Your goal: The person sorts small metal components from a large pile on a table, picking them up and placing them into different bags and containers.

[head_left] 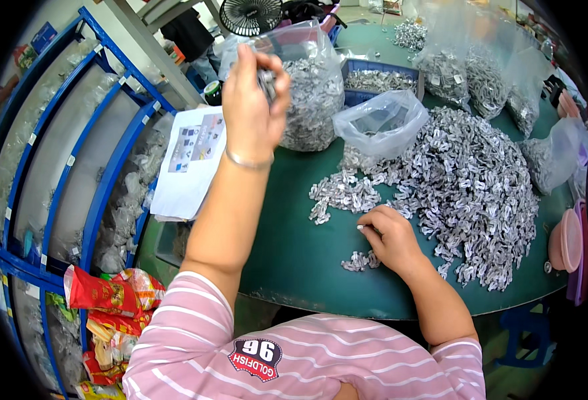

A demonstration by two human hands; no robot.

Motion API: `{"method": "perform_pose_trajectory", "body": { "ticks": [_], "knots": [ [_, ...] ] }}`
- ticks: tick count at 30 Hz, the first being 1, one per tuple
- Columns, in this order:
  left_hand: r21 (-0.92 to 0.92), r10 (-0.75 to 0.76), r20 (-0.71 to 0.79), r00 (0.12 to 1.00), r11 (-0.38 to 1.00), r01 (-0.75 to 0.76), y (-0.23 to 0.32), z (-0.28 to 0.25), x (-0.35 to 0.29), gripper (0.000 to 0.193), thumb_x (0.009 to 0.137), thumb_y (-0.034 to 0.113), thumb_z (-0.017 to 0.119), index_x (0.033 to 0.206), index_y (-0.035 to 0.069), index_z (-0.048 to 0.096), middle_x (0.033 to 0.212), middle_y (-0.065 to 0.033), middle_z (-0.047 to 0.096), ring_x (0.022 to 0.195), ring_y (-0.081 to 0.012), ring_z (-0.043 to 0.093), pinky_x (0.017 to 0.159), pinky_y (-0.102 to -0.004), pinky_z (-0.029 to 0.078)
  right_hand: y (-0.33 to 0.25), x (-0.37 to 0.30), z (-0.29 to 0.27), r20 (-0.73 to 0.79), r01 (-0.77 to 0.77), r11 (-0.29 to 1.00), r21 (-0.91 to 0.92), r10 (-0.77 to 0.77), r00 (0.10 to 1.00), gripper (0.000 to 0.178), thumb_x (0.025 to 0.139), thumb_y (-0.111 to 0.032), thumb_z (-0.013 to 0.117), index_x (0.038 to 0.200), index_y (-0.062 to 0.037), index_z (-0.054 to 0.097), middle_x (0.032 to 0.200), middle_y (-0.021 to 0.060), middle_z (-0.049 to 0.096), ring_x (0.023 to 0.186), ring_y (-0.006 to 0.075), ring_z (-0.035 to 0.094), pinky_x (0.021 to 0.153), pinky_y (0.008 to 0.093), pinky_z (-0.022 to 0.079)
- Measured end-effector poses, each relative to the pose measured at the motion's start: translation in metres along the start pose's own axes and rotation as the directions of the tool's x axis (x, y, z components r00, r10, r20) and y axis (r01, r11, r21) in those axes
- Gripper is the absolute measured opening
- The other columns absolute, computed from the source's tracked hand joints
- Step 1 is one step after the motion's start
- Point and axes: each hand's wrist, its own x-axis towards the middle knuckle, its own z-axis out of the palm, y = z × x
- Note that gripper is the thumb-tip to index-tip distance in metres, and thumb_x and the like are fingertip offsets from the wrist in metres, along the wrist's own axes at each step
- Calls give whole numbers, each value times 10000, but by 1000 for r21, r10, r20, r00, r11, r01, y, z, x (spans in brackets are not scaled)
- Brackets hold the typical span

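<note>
My left hand (257, 100) is raised at the upper left, in front of a large clear bag (310, 100) filled with small grey metal pieces. Its fingers curl inward, and grey shows between them and the thumb; I cannot tell whether that is held or lies behind. Low over the green table (294, 260), my right hand (390, 237) has thumb and forefinger pinched together, a tiny pale spot at their tips. Just below it lies a small group of metal pieces (360, 261). A big heap of similar metal pieces (477, 193) spreads to its right, with a looser cluster (347, 192) beyond.
An opened clear bag (380, 127) rests at the heap's far side. Behind it stands a blue tray (410, 83) of pieces. More filled bags (487, 83) line the back right. Papers (190, 167) and a blue rack (100, 187) are left; a pink bowl (566, 241) is right.
</note>
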Motion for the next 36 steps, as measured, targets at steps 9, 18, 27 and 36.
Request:
{"method": "perform_pose_trajectory", "body": {
  "ticks": [9, 18, 27, 36],
  "knots": [
    [698, 44, -81, 996, 716, 25, -29, -47, 97, 327, 812, 212, 634, 997, -55, 598, 979, -103, 600, 873, -166, 541, 776, -292, 429, -2, 2, -1, -194, 51, 980, 194, -12, 981, 76, 736, -3, 628, 793, -10, 579, 766, 110, 576, 697, 260, 572, 613, 331, 457],
    [666, -228, 175, 958, 744, 55, -61, -11, -102, 152, 842, 161, 630, 817, 25, 569, 654, -6, 565, 542, -60, 516, 496, -194, 415, -7, 3, -6, -290, 129, 967, 218, -62, 955, 108, 717, 41, 617, 800, -15, 576, 787, 100, 574, 683, 238, 580, 582, 306, 469],
    [643, -62, 198, 978, 761, -82, -110, -34, -163, 130, 689, -24, 712, 784, 18, 633, 806, -59, 630, 741, -139, 593, 623, -248, 478, -11, 0, -3, -288, 112, 949, 295, -24, 957, 233, 718, 65, 598, 923, -21, 529, 858, 126, 533, 734, 287, 573, 615, 338, 476],
    [698, 61, 266, 962, 676, -236, -110, -43, -168, 172, 677, -97, 692, 769, 15, 599, 970, -123, 588, 843, -179, 581, 713, -256, 489, 2, -7, -6, 531, -133, 984, -121, 177, 829, 272, 656, -45, 708, 908, -38, 604, 935, 108, 554, 886, 261, 565, 738, 362, 459]
  ]
}}
